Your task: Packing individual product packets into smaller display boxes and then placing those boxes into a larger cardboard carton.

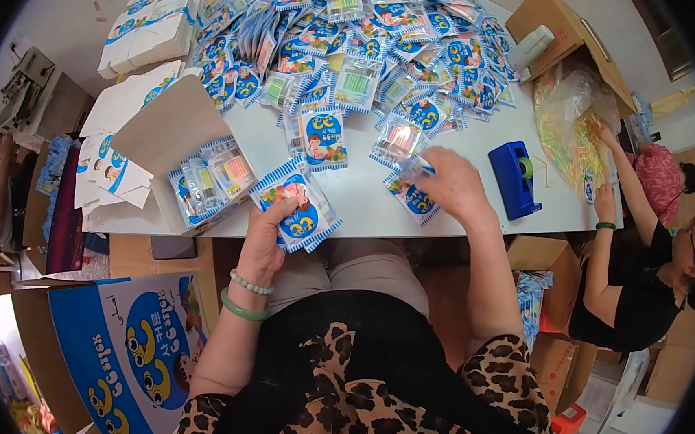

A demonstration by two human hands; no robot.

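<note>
My left hand (263,233) is closed on a blue-and-white candy packet (298,205), thumb across its printed front; there may be more than one packet in that grip. Over at the right, the fingers of my right hand (453,181) pinch the corner of a clear-backed packet (397,142). Partly under that hand lies another packet (411,199) on the white table. Between the hands a packet (318,136) rests face up. An open carton (177,208) beside my left hand has several packets standing in it.
A large heap of packets (353,38) covers the far table. Flat white cartons (145,34) are stacked at left. A blue tape dispenser (513,181) stands at right, near a clear bag of coloured strips (571,124) that a co-worker's hands (606,196) reach into.
</note>
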